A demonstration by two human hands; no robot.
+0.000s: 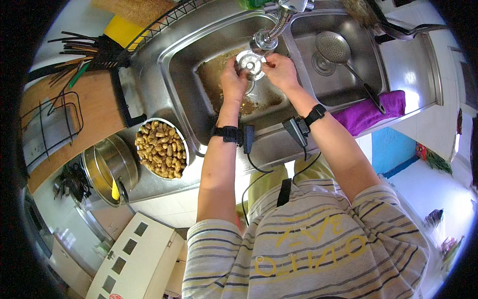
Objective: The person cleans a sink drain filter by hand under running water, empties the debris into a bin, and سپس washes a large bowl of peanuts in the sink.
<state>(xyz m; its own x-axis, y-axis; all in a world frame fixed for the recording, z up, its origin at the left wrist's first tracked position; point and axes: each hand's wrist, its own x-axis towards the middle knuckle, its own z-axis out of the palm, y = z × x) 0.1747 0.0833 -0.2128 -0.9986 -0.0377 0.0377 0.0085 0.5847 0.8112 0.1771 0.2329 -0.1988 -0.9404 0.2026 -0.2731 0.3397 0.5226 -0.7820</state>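
Note:
Both of my hands grip a round metal sink strainer (251,65) by its rim, just below the faucet spout (264,42). My left hand (234,80) has the strainer's left edge, with the thumb over its face. On the other side my right hand (281,71) pinches the right edge. Beneath them lies the larger basin of the stainless steel sink (186,74), where brown water and dark grit cover part of the bottom. The drain (249,88) shows partly behind the left hand and strainer. Whether water is running cannot be made out.
A perforated skimmer (333,48) lies in the smaller basin, its handle over the front rim near a purple cloth (369,112). Left of the sink stand a bowl of unshelled peanuts (161,149) and a steel pot (110,168). Chopsticks fill a black holder (108,52).

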